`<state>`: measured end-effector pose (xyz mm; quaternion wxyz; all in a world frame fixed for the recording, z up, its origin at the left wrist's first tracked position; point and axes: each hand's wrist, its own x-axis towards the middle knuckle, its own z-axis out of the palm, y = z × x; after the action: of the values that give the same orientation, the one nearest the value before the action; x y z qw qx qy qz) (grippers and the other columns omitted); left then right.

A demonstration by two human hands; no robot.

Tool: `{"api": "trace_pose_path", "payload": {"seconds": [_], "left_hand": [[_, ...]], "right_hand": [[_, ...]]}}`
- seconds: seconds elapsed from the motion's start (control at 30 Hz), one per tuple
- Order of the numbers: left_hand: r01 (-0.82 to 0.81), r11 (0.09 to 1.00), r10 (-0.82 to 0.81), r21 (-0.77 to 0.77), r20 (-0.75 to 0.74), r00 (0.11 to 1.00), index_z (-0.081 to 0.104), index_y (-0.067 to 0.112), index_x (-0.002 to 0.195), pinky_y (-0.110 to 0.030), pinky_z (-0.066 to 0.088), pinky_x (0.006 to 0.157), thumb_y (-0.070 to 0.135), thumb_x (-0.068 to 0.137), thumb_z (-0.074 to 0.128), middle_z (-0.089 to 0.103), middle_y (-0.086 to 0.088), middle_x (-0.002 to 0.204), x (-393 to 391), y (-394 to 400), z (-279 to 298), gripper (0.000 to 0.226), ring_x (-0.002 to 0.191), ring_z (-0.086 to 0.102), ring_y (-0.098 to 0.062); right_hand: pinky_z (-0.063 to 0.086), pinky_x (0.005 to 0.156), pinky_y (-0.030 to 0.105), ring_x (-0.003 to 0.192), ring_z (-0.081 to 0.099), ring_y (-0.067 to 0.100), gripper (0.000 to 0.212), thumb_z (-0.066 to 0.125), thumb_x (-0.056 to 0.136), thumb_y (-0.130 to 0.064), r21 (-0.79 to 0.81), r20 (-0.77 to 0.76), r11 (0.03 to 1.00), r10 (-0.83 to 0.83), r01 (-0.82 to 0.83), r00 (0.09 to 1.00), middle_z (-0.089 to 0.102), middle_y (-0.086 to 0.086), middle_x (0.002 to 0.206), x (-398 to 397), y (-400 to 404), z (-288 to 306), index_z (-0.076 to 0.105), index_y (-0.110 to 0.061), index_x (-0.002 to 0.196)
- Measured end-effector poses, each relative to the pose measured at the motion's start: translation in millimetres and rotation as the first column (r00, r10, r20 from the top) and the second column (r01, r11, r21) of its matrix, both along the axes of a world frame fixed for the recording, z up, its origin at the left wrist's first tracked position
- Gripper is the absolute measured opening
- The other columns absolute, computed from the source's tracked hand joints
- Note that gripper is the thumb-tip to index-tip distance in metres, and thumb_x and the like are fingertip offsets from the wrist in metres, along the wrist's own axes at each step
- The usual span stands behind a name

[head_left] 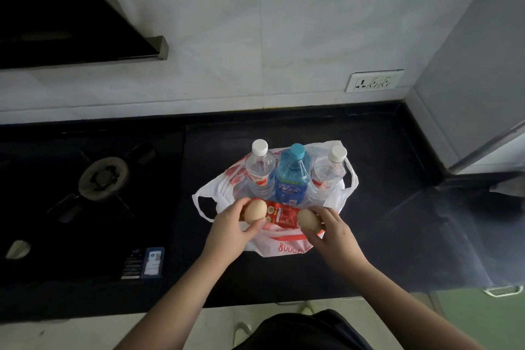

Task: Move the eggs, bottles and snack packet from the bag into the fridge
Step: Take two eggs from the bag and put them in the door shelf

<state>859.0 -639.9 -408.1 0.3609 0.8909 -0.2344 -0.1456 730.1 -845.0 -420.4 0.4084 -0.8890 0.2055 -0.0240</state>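
The fingers [257,226] of the left hand [230,231] are curled around one egg [255,210], just below the middle of the frame; the fingers of the right hand [333,231] are wrapped around a second egg [308,219] to its right. Both eggs sit over the mouth of the white plastic bag [284,244], directly above the red snack packet [279,214], which lies in the bag between the two hands.

Behind the packet, three bottles stand upright in the bag: a clear one with a white cap [260,170] on the left, a blue one [292,176] in the centre, another clear one [329,170] on the right. The bag rests on the dark table [383,207], with a gas hob [99,176] at the left of the frame.

By the look of it the task has hardly begun: only the eggs are in hand, while the bottles and packet are untouched. The grey panel [477,79] at the right edge may be the fridge; its door cannot be made out.
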Motion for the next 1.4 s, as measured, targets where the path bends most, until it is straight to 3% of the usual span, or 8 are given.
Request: {"api": "trace_pose_path", "payload": {"seconds": [0.13, 0.23, 0.33, 0.43, 0.7, 0.97, 1.13, 1.4], "left_hand": [[-0.250, 0.935, 0.101, -0.252, -0.485, 0.869, 0.060, 0.033, 0.109, -0.019, 0.052, 0.080, 0.035, 0.078, 0.078, 0.069, 0.013, 0.106, -15, 7, 11, 0.036, 0.101, 0.065, -0.004], [-0.411, 0.815, 0.032, -0.408, -0.677, 0.735, 0.062, 0.030, 0.117, -0.030, 0.052, 0.089, 0.034, 0.070, 0.077, 0.071, -0.002, 0.112, -24, 17, 12, 0.049, 0.104, 0.068, -0.016], [-0.481, 0.720, -0.075, -0.500, -0.746, 0.662, 0.060, 0.019, 0.125, -0.034, 0.053, 0.086, 0.027, 0.076, 0.076, 0.068, -0.014, 0.116, -33, 34, 15, 0.052, 0.104, 0.069, -0.029], [-0.549, 0.634, -0.146, -0.545, -0.781, 0.607, 0.062, 0.015, 0.122, -0.030, 0.054, 0.081, 0.023, 0.081, 0.074, 0.063, -0.020, 0.119, -41, 54, 21, 0.044, 0.105, 0.065, -0.029], [-0.645, 0.512, -0.203, -0.567, -0.810, 0.551, 0.063, 0.013, 0.117, -0.025, 0.056, 0.068, 0.042, 0.054, 0.092, 0.067, -0.017, 0.103, -69, 123, 37, 0.076, 0.081, 0.067, -0.022], [-0.766, 0.358, 0.011, -0.534, -0.818, 0.576, 0.060, 0.009, 0.118, -0.024, 0.057, 0.067, 0.023, 0.085, 0.070, 0.070, -0.014, 0.097, -102, 169, 47, 0.037, 0.076, 0.068, -0.019], [-0.826, 0.188, 0.159, -0.531, -0.814, 0.559, 0.057, 0.007, 0.125, -0.027, 0.057, 0.075, 0.025, 0.083, 0.060, 0.069, -0.016, 0.103, -139, 187, 53, 0.046, 0.083, 0.067, -0.019], [-0.856, -0.031, 0.349, -0.516, -0.808, 0.475, 0.063, 0.010, 0.117, -0.022, 0.057, 0.069, 0.028, 0.083, 0.057, 0.070, -0.014, 0.098, -231, 181, 56, 0.039, 0.074, 0.065, -0.016]], "right_hand": [[0.050, 0.071, 0.010, 0.097, 0.064, 0.002, 0.032, 0.065, 0.090, -0.035, 0.451, -0.121, 0.867, -0.177, 0.213, 0.977, 0.065, -0.009, 0.113, -1, 14, 22, 0.056, -0.031, 0.121], [0.056, 0.083, 0.030, 0.108, 0.066, 0.022, 0.028, 0.059, 0.095, -0.019, 0.858, -0.149, 0.434, -0.299, 0.274, 0.943, 0.062, 0.007, 0.122, -5, 28, 30, 0.061, -0.026, 0.121], [0.057, 0.083, 0.034, 0.109, 0.065, 0.032, 0.029, 0.059, 0.090, -0.014, 0.951, -0.207, 0.140, -0.368, 0.274, 0.906, 0.061, 0.019, 0.125, -11, 43, 36, 0.065, -0.016, 0.119], [0.059, 0.082, 0.036, 0.108, 0.066, 0.034, 0.041, 0.063, 0.085, -0.017, 0.959, -0.268, -0.009, -0.370, 0.285, 0.890, 0.065, 0.024, 0.120, -14, 61, 49, 0.057, -0.006, 0.124], [0.059, 0.083, 0.035, 0.104, 0.069, 0.031, 0.034, 0.059, 0.094, -0.020, 0.924, -0.367, -0.002, -0.284, 0.383, 0.886, 0.070, 0.020, 0.113, -21, 113, 65, 0.055, -0.002, 0.122], [0.057, 0.082, 0.038, 0.106, 0.065, 0.035, 0.022, 0.055, 0.095, -0.012, 0.931, -0.353, 0.033, -0.183, 0.365, 0.917, 0.064, 0.026, 0.119, -21, 151, 78, 0.055, -0.004, 0.115], [0.056, 0.089, 0.043, 0.113, 0.061, 0.037, 0.012, 0.054, 0.095, -0.006, 0.946, -0.297, 0.097, -0.113, 0.308, 0.948, 0.062, 0.023, 0.119, -18, 163, 88, 0.054, -0.012, 0.106], [0.058, 0.084, 0.033, 0.105, 0.068, 0.031, 0.030, 0.055, 0.095, -0.014, 0.966, -0.243, 0.163, 0.287, 0.203, 0.927, 0.065, 0.021, 0.120, -40, 163, 79, 0.058, -0.006, 0.123]]}}
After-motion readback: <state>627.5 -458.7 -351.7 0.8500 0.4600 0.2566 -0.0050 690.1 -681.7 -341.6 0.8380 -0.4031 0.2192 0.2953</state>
